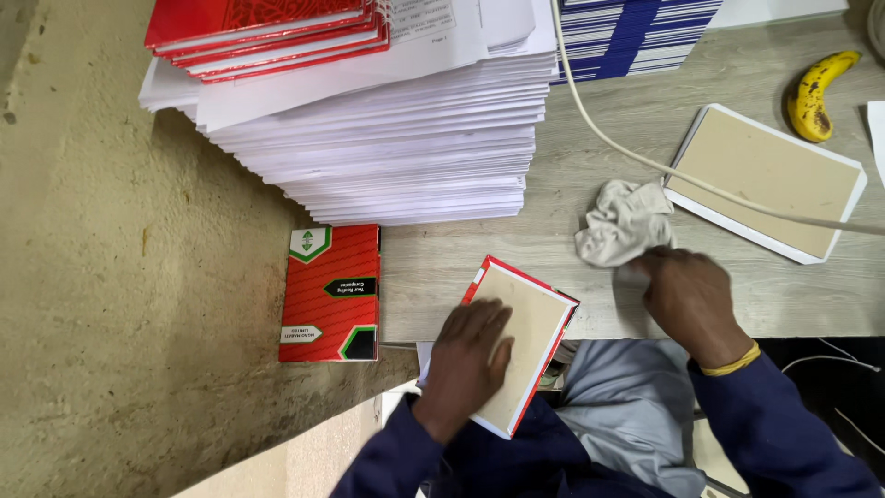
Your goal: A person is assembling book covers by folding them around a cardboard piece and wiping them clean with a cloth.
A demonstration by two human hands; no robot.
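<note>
My left hand (pixel 472 355) lies flat, fingers together, on the tan inside face of a red-edged book cover (pixel 527 323) that overhangs the table's front edge. My right hand (pixel 684 297) is closed on the lower end of a crumpled grey-white cloth (pixel 625 223) resting on the pale wooden table (pixel 645 120). The two hands are about a hand's width apart. Both arms wear dark blue sleeves, and the right wrist carries a yellow band.
A tall stack of white paper sheets (pixel 406 138) fills the back left, with red covers (pixel 267 32) on top. A red printed book (pixel 330 293) sits at the table's left end. Another tan board (pixel 767 180), a white cable (pixel 636 152), a banana (pixel 819 92) and blue-striped sheets (pixel 636 32) lie right.
</note>
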